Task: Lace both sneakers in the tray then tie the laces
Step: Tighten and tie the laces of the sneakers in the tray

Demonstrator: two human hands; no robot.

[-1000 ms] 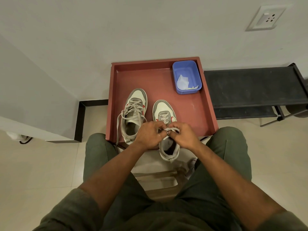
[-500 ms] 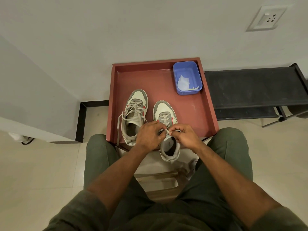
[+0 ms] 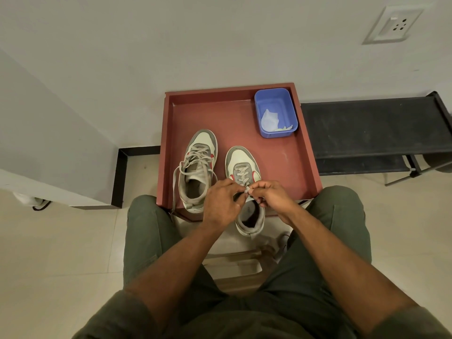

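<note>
Two white and grey sneakers with red accents stand in a red-brown tray (image 3: pixel 305 152). The left sneaker (image 3: pixel 199 167) has loose laces, one end hanging over the tray's left front edge. The right sneaker (image 3: pixel 244 167) is laced along its tongue, and its heel sticks out past the tray's front edge. My left hand (image 3: pixel 221 204) and my right hand (image 3: pixel 274 198) meet over the right sneaker's opening. Both pinch the grey lace (image 3: pixel 247 190) between their fingertips. The lace ends below the fingers are hidden.
A blue plastic tub (image 3: pixel 275 111) with a crumpled white scrap sits in the tray's far right corner. A black bench (image 3: pixel 376 128) stands to the right against the wall. My knees flank the tray's front edge. A white cabinet stands at left.
Both hands have drawn closer together over the right sneaker, and the lace between them has shortened into a tight bunch at the fingertips.
</note>
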